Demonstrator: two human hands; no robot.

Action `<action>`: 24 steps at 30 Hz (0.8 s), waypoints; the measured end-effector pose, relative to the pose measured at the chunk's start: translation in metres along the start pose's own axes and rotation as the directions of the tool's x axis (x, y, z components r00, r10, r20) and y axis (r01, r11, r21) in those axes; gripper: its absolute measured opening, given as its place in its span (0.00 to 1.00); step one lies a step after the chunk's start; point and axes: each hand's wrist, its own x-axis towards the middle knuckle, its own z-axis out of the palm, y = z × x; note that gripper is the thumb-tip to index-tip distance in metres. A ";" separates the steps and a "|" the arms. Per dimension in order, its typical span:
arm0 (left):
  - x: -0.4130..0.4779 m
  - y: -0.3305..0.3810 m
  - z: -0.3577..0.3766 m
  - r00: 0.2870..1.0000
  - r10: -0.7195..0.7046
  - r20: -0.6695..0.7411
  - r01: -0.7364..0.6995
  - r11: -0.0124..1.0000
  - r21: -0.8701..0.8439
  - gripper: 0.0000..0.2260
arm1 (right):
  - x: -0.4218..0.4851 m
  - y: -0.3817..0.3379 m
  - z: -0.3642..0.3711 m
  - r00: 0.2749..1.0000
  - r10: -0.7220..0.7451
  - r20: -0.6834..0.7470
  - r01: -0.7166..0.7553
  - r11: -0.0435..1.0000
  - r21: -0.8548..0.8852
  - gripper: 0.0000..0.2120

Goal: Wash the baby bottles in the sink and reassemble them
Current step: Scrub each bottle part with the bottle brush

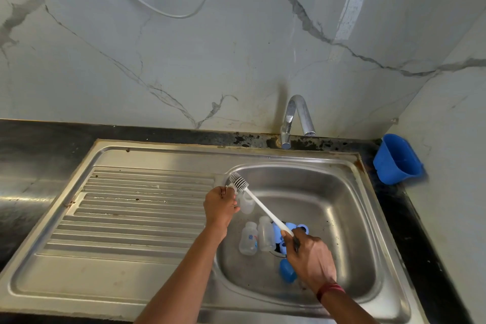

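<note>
Left hand (220, 205), centre frame at basin's left edge, clenched round neck of clear baby bottle (246, 203); mouth tilted up-left, likely to admit brush; bottle brush (238, 182) head just outside mouth; handle slants down-right into right hand (311, 258), fist closed on handle end for reach; both forearms extend from lower frame; two more bottles (248, 239) lie in sink (342, 192) beside blue collars and caps (288, 227) near drain, probably awaiting scrub.

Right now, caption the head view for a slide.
Left hand holds a clear bottle over the sink; right hand grips a bottle brush.
</note>
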 end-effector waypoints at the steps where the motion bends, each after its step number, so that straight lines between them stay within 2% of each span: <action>1: 0.000 -0.001 -0.001 1.000 -0.003 -0.011 0.003 1.000 0.008 0.10 | 0.001 -0.001 0.000 1.000 0.002 -0.006 -0.002 1.000 0.007 0.14; 6: 0.002 -0.003 -0.002 0.996 -0.073 -0.054 0.069 0.994 -0.079 0.08 | -0.004 0.000 -0.002 1.000 -0.019 -0.009 0.019 0.999 0.044 0.14; 8: 0.003 -0.003 -0.004 0.995 -0.086 -0.054 0.081 0.993 -0.087 0.09 | -0.006 0.001 -0.003 0.999 -0.047 0.003 0.047 0.999 -0.003 0.15; 11: 0.002 -0.008 -0.003 0.998 -0.060 -0.019 0.060 0.998 -0.022 0.10 | -0.007 0.002 -0.003 0.997 -0.071 0.028 0.072 0.995 -0.069 0.15; 17: -0.005 -0.019 -0.001 0.999 0.052 -0.012 -0.049 0.982 0.181 0.10 | -0.008 0.000 -0.002 0.999 -0.019 0.045 0.021 0.998 -0.053 0.13; 24: -0.018 -0.042 -0.007 1.000 -0.011 -0.001 0.011 0.984 0.176 0.10 | -0.017 0.010 -0.005 0.995 0.074 0.063 -0.076 0.996 0.035 0.14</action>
